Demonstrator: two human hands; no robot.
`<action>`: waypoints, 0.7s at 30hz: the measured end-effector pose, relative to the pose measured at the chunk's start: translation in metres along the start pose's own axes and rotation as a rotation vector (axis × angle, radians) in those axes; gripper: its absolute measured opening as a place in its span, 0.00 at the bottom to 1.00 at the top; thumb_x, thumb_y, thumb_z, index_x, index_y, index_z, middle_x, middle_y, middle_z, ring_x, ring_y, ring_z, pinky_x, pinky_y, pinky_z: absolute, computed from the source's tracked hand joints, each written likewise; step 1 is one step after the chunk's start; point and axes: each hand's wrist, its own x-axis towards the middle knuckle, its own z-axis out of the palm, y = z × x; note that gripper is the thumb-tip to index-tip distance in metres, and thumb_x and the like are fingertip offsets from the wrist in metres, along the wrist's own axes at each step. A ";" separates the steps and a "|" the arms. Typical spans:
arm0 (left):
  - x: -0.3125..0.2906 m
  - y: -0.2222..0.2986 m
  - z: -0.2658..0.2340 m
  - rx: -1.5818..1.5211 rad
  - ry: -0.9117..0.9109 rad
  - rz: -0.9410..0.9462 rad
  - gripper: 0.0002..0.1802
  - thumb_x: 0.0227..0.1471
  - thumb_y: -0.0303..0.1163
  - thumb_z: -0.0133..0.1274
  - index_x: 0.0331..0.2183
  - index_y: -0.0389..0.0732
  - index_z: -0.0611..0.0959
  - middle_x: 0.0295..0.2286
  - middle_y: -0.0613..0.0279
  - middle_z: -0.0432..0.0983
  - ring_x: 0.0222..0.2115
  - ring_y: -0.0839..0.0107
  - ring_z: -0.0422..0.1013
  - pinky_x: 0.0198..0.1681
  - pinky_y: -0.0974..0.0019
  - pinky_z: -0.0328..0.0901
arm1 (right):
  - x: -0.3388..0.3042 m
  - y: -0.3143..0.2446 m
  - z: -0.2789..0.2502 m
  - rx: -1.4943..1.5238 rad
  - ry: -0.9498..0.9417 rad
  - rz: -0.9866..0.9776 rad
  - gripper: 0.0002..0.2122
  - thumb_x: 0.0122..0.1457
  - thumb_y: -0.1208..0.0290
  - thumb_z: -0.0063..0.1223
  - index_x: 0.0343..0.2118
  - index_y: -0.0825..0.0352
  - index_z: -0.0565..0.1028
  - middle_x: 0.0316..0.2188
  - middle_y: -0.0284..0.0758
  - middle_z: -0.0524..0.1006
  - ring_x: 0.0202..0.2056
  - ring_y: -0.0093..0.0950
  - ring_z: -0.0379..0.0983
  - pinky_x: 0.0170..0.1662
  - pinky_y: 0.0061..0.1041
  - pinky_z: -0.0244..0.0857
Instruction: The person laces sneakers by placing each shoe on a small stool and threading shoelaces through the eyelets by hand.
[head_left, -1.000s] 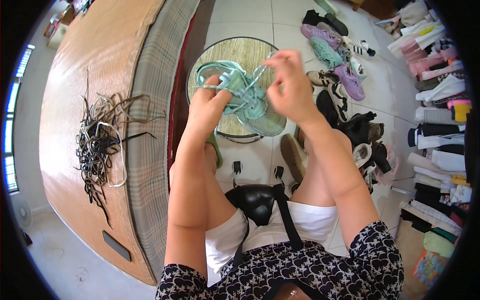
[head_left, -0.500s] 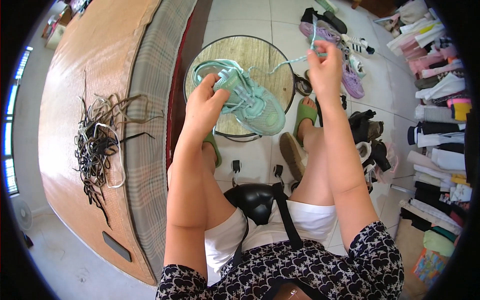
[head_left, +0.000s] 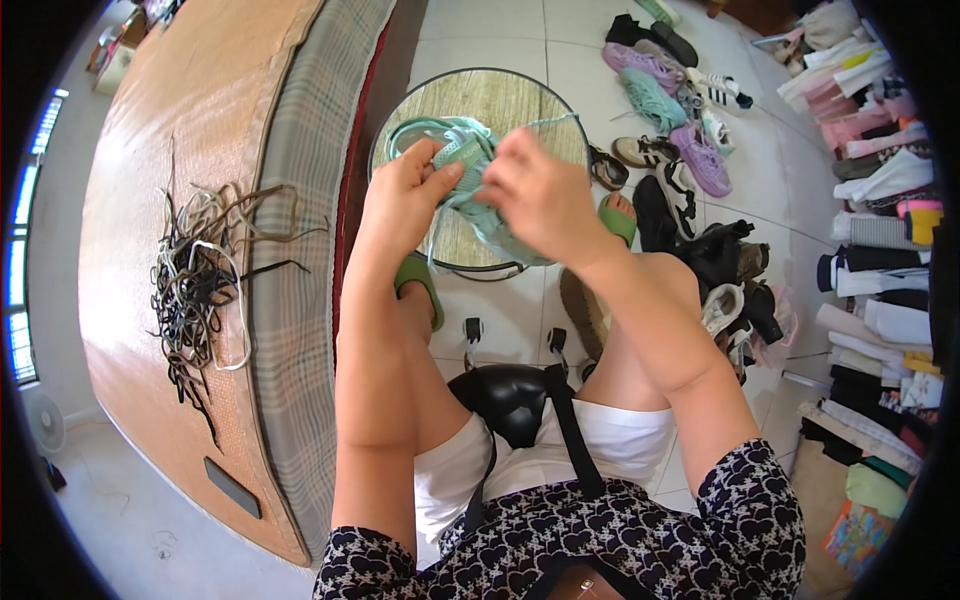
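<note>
At the far left I see a round fan (head_left: 46, 425) standing near the wall. Next to it, a bed (head_left: 130, 300) with a tan woven cover runs along the side; on it lie a tangle of laces (head_left: 190, 300), mostly black and brown with one white loop, and a flat dark slab (head_left: 232, 488) near the bed's lower corner. A plaid cloth (head_left: 300, 400) covers the bed's edge. To the right of that, I have the left hand (head_left: 402, 195) on a mint-green shoe (head_left: 466, 203), its thumb and fingers pinching the upper beside the tongue. The shoe is over a small round worktop (head_left: 470, 88) with a wood-grain top, its toe toward the lower right. The right hand (head_left: 535, 195) is bent over the shoe's front, covering much of it; I cannot tell whether its fingers pinch a lace. A pale lace end (head_left: 556, 120) shows just beyond that hand. Farther right, many shoes (head_left: 700, 160) lie on white floor tiles, and folded clothes (head_left: 862, 229) line the right side.
</note>
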 end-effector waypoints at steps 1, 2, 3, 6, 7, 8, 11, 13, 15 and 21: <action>0.001 -0.003 0.001 0.001 0.004 -0.001 0.16 0.54 0.36 0.58 0.40 0.34 0.80 0.18 0.60 0.70 0.20 0.73 0.63 0.25 0.66 0.60 | 0.001 0.006 -0.004 0.146 0.048 0.180 0.08 0.49 0.72 0.65 0.27 0.67 0.76 0.31 0.35 0.71 0.28 0.32 0.73 0.29 0.29 0.68; 0.004 -0.007 0.004 -0.046 -0.005 0.036 0.17 0.54 0.36 0.58 0.40 0.34 0.80 0.18 0.60 0.69 0.20 0.73 0.63 0.25 0.66 0.61 | 0.001 0.012 -0.007 0.293 0.096 0.360 0.08 0.49 0.73 0.66 0.26 0.69 0.76 0.31 0.35 0.71 0.28 0.31 0.73 0.29 0.28 0.68; 0.007 -0.007 0.009 -0.098 -0.021 0.076 0.17 0.54 0.36 0.58 0.41 0.34 0.80 0.19 0.60 0.69 0.21 0.73 0.63 0.26 0.66 0.61 | -0.001 0.021 -0.008 0.287 0.094 0.361 0.08 0.49 0.73 0.66 0.26 0.69 0.76 0.31 0.35 0.71 0.28 0.31 0.73 0.29 0.28 0.68; 0.010 0.010 0.019 -0.024 -0.008 0.013 0.18 0.54 0.40 0.57 0.41 0.37 0.81 0.22 0.57 0.75 0.24 0.67 0.70 0.31 0.63 0.64 | -0.009 0.043 -0.001 0.638 0.242 0.664 0.07 0.54 0.73 0.63 0.28 0.71 0.76 0.32 0.30 0.73 0.26 0.22 0.69 0.31 0.23 0.65; 0.010 0.016 0.021 0.043 0.022 -0.012 0.19 0.54 0.42 0.57 0.41 0.37 0.81 0.23 0.57 0.77 0.26 0.64 0.73 0.34 0.62 0.65 | -0.009 0.047 -0.004 0.637 0.240 0.663 0.07 0.54 0.73 0.63 0.28 0.71 0.76 0.32 0.30 0.73 0.26 0.22 0.69 0.31 0.23 0.65; 0.010 0.022 0.020 0.080 0.006 -0.051 0.20 0.54 0.43 0.56 0.42 0.38 0.81 0.26 0.57 0.81 0.29 0.60 0.76 0.37 0.60 0.67 | -0.008 0.052 -0.007 0.811 0.240 0.872 0.08 0.55 0.73 0.63 0.30 0.71 0.76 0.32 0.31 0.73 0.26 0.20 0.68 0.31 0.22 0.64; 0.006 0.021 0.024 0.083 0.044 -0.031 0.20 0.55 0.42 0.55 0.43 0.38 0.81 0.26 0.57 0.83 0.30 0.61 0.76 0.37 0.62 0.67 | -0.007 0.054 -0.008 0.973 0.210 1.049 0.08 0.57 0.70 0.61 0.32 0.69 0.76 0.34 0.31 0.71 0.24 0.16 0.62 0.28 0.17 0.60; 0.002 0.019 0.027 0.057 0.055 -0.027 0.19 0.55 0.42 0.55 0.43 0.38 0.80 0.27 0.56 0.83 0.29 0.62 0.76 0.36 0.62 0.67 | -0.006 0.052 0.000 0.669 0.335 0.724 0.07 0.57 0.68 0.61 0.32 0.65 0.76 0.36 0.30 0.68 0.23 0.15 0.61 0.26 0.18 0.58; -0.003 0.016 0.027 0.034 0.068 -0.028 0.19 0.56 0.41 0.55 0.44 0.38 0.80 0.27 0.56 0.83 0.29 0.62 0.77 0.36 0.63 0.67 | -0.001 0.041 -0.013 0.567 0.264 0.525 0.09 0.55 0.66 0.64 0.32 0.63 0.76 0.37 0.29 0.68 0.24 0.18 0.63 0.26 0.20 0.61; -0.004 0.016 0.024 -0.018 0.066 -0.007 0.17 0.55 0.37 0.56 0.43 0.37 0.79 0.26 0.56 0.83 0.27 0.64 0.78 0.32 0.66 0.67 | -0.004 0.006 -0.026 0.189 -0.077 -0.045 0.15 0.45 0.61 0.69 0.30 0.62 0.76 0.35 0.30 0.67 0.30 0.29 0.73 0.29 0.29 0.68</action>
